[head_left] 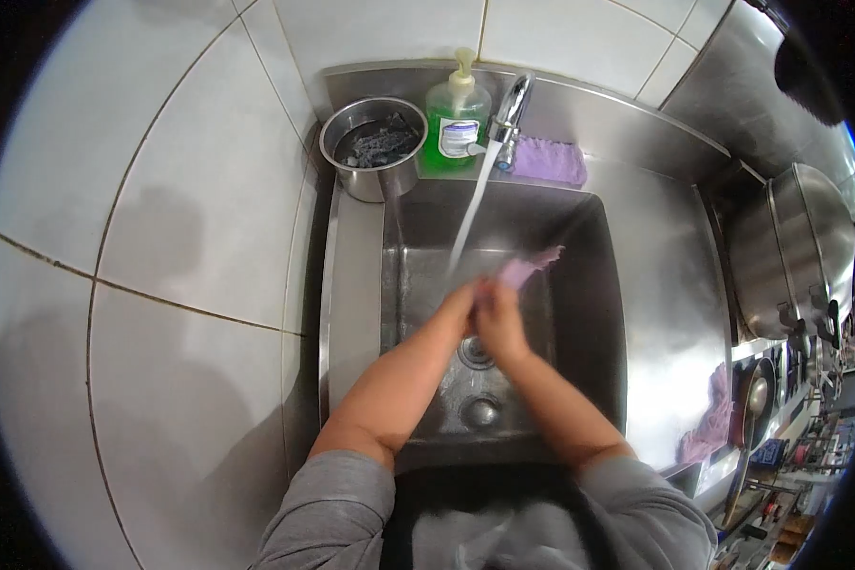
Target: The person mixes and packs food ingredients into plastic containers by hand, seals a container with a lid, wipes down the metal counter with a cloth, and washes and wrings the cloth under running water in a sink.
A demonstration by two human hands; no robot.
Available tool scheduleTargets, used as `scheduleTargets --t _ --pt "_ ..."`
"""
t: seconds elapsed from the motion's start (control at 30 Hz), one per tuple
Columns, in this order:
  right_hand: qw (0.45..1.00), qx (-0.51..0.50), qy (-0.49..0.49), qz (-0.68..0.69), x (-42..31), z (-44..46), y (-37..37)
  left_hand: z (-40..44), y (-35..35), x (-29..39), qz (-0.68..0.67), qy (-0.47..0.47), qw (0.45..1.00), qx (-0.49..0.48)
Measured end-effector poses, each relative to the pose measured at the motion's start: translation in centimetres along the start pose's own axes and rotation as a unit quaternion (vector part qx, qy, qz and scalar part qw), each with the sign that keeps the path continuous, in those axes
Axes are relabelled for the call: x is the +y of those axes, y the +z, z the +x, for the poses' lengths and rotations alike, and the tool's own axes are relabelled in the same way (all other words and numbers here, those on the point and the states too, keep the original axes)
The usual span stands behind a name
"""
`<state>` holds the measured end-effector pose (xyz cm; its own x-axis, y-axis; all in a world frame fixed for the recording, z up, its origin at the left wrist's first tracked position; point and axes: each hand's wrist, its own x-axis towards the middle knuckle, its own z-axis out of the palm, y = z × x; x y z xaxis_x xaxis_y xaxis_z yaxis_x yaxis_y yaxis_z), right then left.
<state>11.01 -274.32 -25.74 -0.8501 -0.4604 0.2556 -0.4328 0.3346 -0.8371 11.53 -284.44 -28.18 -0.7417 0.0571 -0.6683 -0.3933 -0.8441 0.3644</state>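
A clear pump bottle of green liquid (458, 133), with a white label and a cream-coloured pump top, stands beside a round stainless-steel pot (375, 182) holding dark grey, rough-textured material (380, 144) against a wall of large white tiles (185, 190). A folded purple cloth (551, 161) lies on the ledge to the bottle's right. A crumpled pinkish-purple cloth (708, 420) rests at the near right of the stainless-steel counter (669, 275). At far right, a large, rounded steel vessel (796, 252) sits beyond a ladle with a round metal bowl (758, 394).
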Motion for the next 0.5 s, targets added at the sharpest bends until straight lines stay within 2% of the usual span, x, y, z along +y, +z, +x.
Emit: scheduleTargets --t 0.03,0.1,0.17,0.2,0.27,0.3,0.4,0.43,0.47,0.5 --pt "1.000 -0.013 -0.014 -0.012 -1.6 -0.4 0.4 -0.2 -0.6 -0.1 0.036 0.042 0.996 -0.073" --pt "0.999 -0.026 -0.028 -0.025 -3.5 -0.3 -0.2 0.5 -1.1 -0.3 0.019 0.047 0.998 -0.041" --pt "0.986 -0.086 0.087 -0.110 -4.0 1.8 -0.7 -0.6 -0.1 0.4 -0.037 0.030 0.999 0.003" --pt "0.986 -0.086 0.085 -0.113 -3.4 3.1 -0.9 -1.5 1.0 0.5 -0.038 0.031 0.999 0.000" --pt "0.951 -0.056 0.111 -0.283 -1.0 6.3 -1.0 -2.3 3.1 0.5 0.021 0.061 0.998 0.005" --pt "0.948 -0.047 0.107 -0.298 -0.2 7.3 -1.3 -1.4 3.1 0.4 0.099 0.080 0.992 0.022" --pt "0.938 -0.002 0.129 -0.323 2.2 8.6 -2.2 -3.4 3.5 1.4 0.112 0.069 0.991 0.031" --pt "0.948 0.018 0.170 -0.270 2.7 9.0 -2.8 -3.2 2.8 1.8 0.136 0.030 0.990 -0.015" --pt "0.958 0.037 0.173 -0.225 3.4 9.3 -3.4 -3.0 2.5 1.9 0.133 0.024 0.991 -0.013" --pt "0.966 0.024 0.184 -0.178 3.1 9.6 -3.7 -2.9 2.4 2.1 0.373 0.090 0.923 0.039"
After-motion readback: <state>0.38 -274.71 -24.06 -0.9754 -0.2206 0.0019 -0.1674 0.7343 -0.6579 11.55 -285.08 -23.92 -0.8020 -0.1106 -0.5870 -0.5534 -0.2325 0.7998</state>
